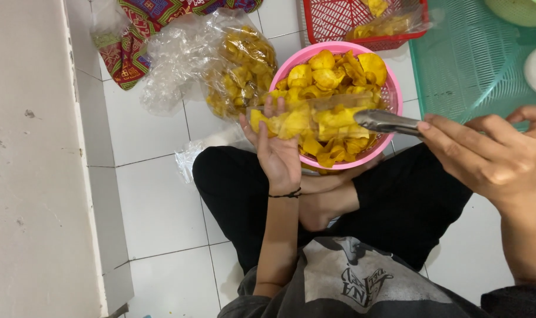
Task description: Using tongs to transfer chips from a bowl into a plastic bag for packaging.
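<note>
While the left hand (278, 154) cups a clear plastic container (315, 118) part-filled with yellow chips (330, 76), fingers curled up around its near end, the right hand (486, 156) is closed on metal tongs (387, 122) whose tips reach into the container's open end. The container sits tilted over the pink basket (393, 97), which rests on the person's crossed legs.

Risks noted: the one-handed hold on a flimsy container could flex or tip, dropping chips onto the floor; a hard squeeze of the tongs would likely break the brittle pieces.

Surface: white tiled floor (156, 194) beside a pale wall. A clear bag of chips (232, 70) lies at the basket's far-left edge, a red basket (338, 23) beyond it, a green tray (474, 65) to the right.
</note>
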